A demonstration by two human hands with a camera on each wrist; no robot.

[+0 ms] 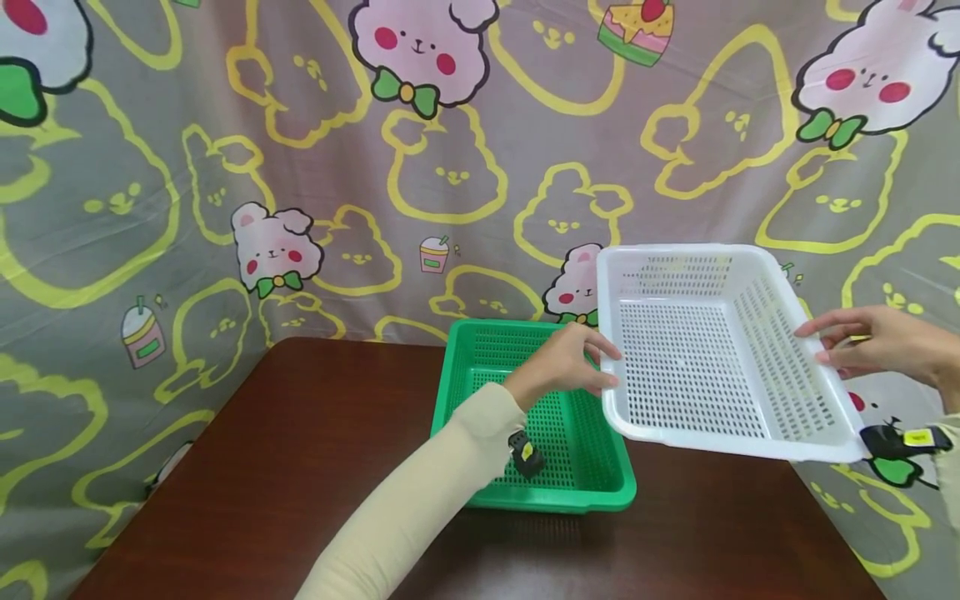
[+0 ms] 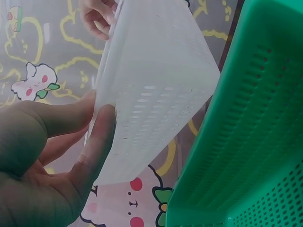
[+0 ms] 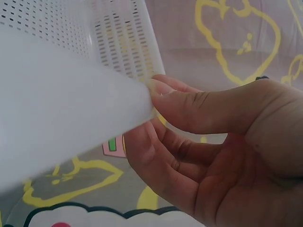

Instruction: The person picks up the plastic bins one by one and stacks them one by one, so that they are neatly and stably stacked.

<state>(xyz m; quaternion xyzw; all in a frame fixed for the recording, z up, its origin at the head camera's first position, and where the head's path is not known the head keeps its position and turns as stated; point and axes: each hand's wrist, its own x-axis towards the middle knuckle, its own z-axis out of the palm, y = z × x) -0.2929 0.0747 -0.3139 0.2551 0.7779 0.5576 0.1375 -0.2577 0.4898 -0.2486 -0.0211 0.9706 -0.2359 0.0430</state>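
Note:
Both hands hold a white perforated plastic basket (image 1: 678, 358) up in the air, its open side tilted toward the head camera. My left hand (image 1: 567, 360) pinches the rim at its left side; the left wrist view shows the thumb and fingers (image 2: 97, 146) on either side of that rim. At the opposite side, my right hand (image 1: 885, 342) pinches the rim between thumb and fingers, seen close in the right wrist view (image 3: 189, 123). Below the left forearm, a green perforated basket (image 1: 611, 467) stands on the table, partly covered by that arm.
The dark brown table (image 1: 300, 450) reaches back to a grey curtain (image 1: 480, 250) printed with yellow outlines and white rabbits. Its right edge lies beneath the white basket. Black wrist cameras are strapped to both wrists.

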